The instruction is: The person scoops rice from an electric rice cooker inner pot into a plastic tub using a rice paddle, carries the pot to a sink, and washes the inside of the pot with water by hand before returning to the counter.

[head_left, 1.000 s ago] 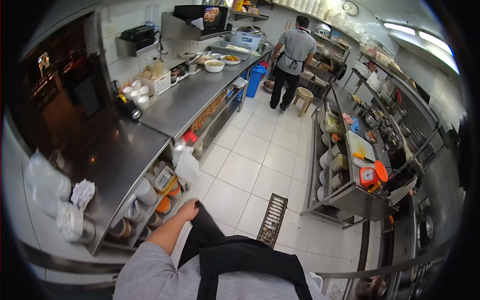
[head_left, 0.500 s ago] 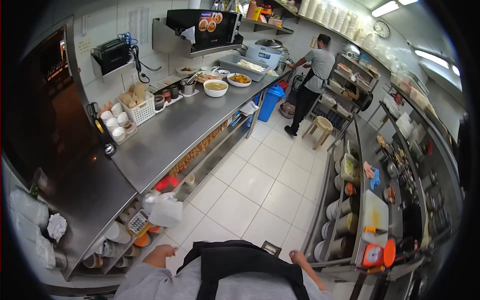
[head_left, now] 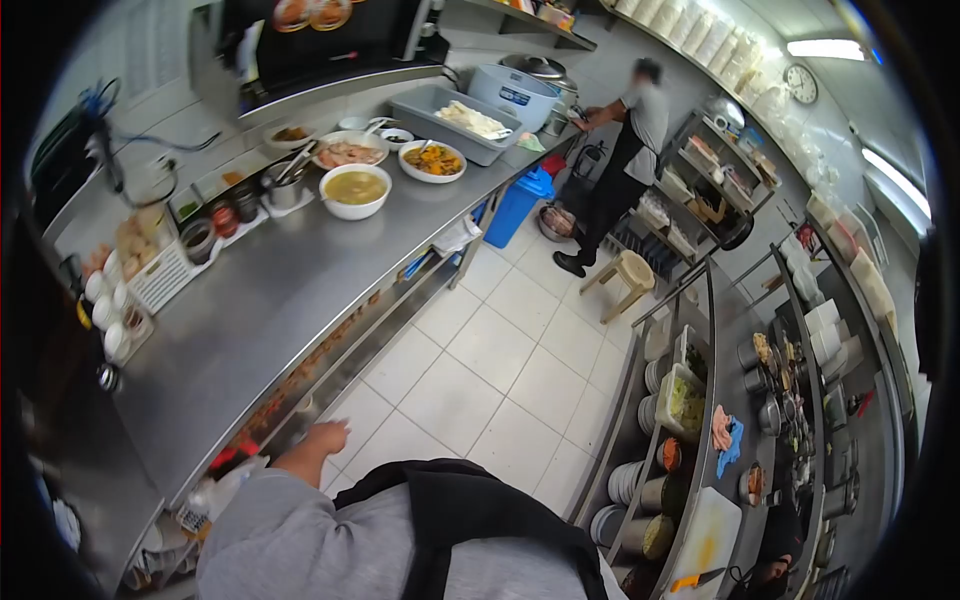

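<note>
My left hand [head_left: 326,438] hangs low beside the long steel counter [head_left: 250,320], over the tiled floor. Its fingers are apart and loosely bent, with nothing in them. My right hand is out of view. On the counter ahead stand a white bowl of soup [head_left: 355,190], a dish of orange and green food [head_left: 432,160] and a plate of pinkish food [head_left: 349,150]. Behind them is a grey tub [head_left: 455,125] with white food in it.
A co-worker [head_left: 640,125] stands at the counter's far end, near a wooden stool [head_left: 622,280] and a blue bin [head_left: 518,205]. To my right runs a second counter with a cutting board [head_left: 705,535], a knife [head_left: 697,579] and stacked plates [head_left: 625,482] below.
I have moved forward along the aisle, so the bowls look nearer. My left hand has risen in view, and my right hand has gone out of view.
</note>
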Tool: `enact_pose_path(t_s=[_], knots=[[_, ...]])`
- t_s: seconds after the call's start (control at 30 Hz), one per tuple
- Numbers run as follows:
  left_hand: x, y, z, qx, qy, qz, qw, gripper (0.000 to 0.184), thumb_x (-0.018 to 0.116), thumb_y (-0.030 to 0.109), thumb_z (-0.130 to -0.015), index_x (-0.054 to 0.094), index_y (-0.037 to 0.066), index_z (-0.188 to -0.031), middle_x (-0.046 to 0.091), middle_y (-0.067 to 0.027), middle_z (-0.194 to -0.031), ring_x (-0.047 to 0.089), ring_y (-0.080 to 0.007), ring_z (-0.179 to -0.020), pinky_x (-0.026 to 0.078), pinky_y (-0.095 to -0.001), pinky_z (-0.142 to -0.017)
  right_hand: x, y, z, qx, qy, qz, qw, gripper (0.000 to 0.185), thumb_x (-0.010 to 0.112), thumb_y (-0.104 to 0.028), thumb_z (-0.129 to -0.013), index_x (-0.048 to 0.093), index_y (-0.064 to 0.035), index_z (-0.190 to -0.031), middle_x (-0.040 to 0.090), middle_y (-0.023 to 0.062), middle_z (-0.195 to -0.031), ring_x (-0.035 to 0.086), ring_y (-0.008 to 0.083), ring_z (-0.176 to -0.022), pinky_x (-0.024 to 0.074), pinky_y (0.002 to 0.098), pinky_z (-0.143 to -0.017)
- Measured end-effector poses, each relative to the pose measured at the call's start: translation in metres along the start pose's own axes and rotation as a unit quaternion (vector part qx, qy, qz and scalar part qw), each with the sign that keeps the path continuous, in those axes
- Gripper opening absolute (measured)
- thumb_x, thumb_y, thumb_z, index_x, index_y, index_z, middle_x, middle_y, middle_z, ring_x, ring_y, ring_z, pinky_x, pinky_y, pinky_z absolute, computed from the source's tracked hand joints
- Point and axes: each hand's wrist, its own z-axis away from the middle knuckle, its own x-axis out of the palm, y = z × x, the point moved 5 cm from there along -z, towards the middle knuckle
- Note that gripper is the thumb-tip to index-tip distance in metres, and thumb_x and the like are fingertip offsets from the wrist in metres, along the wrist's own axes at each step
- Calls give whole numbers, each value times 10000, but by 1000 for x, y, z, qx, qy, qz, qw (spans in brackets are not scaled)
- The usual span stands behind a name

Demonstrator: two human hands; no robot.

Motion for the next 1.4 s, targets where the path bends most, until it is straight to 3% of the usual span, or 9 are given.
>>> enact_pose_path(t_s=[0.17, 0.27, 0.33, 0.47, 0.53, 0.6, 0.97, 1.13, 1.4], knots=[[-155, 161, -131, 34, 32, 362, 931, 656, 511, 338, -914, 217, 155, -1471, 503, -215, -1314, 469, -397, -1214, 372, -434, -1027, -69, -28, -65, 43, 16, -57, 997, 372, 536, -351, -912, 609, -43, -1107, 658, 172, -970, 633, 327, -896, 497, 439, -781], [-216, 228, -189, 109, 179, -102, 972, 675, 534, 404, -899, 260, 151, -1462, 404, -215, -1405, 423, -396, -1258, 344, -434, -1053, -114, -36, -122, 48, 11, -56, 997, 376, 538, -353, -909, 604, -48, -1119, 655, 174, -992, 629, 332, -913, 497, 442, -788], [-188, 234, -288, 147, 16, 162, 976, 644, 518, 482, -887, 339, 194, -1435, 274, -189, -1486, 386, -367, -1297, 326, -493, -1055, -155, -40, -162, 42, 3, -35, 998, 379, 540, -355, -907, 600, -51, -1127, 652, 174, -1008, 626, 336, -924, 496, 443, -792], [-171, 251, -301, 2, -29, -40, 999, 729, 485, 626, -850, 394, 165, -1407, 217, -158, -1518, 336, -357, -1336, 315, -517, -1057, -253, -54, -251, 3, -4, 35, 999, 387, 543, -357, -903, 594, -57, -1142, 647, 176, -1038, 620, 342, -946, 495, 446, -802], [-167, 258, -282, -206, -230, 232, 923, 772, 488, 655, -835, 382, 157, -1414, 211, -157, -1520, 315, -352, -1350, 308, -504, -1068, -308, -74, -298, -45, 17, 87, 995, 391, 544, -358, -901, 591, -61, -1150, 645, 177, -1053, 618, 346, -957, 494, 448, -807], [-163, 245, -308, -134, -190, -153, 960, 797, 471, 678, -830, 378, 147, -1416, 253, -161, -1504, 330, -340, -1345, 316, -482, -1070, -372, -123, -337, -109, 63, 163, 979, 395, 546, -360, -899, 587, -64, -1157, 643, 178, -1069, 615, 349, -968, 494, 449, -811], [-275, 352, -532, 66, -45, 108, 991, 677, 400, 609, -898, 508, 76, -1302, 523, -188, -1298, 488, -337, -1212, 385, -405, -1021, -474, -224, -553, -198, 101, -31, 974, 324, 594, -328, -890, 645, -76, -1088, 677, 113, -843, 641, 247, -733, 496, 340, -689], [-515, 513, -656, 293, 301, 105, 902, 421, 595, 352, -884, 555, 186, -1269, 426, -153, -1391, 427, -339, -1254, 370, -416, -1033, -515, -215, -589, -39, -11, 1, 999, 302, 597, -312, -882, 648, -78, -1065, 675, 128, -856, 640, 276, -756, 497, 362, -696], [-799, 600, -830, 33, 474, 67, 878, 621, 622, 490, -815, 458, 239, -1359, 262, -102, -1491, 229, -381, -1361, 260, -563, -1061, -629, -241, -729, 19, -34, -3, 999, 266, 601, -287, -867, 654, -82, -1029, 671, 153, -879, 640, 321, -793, 499, 397, -708]])
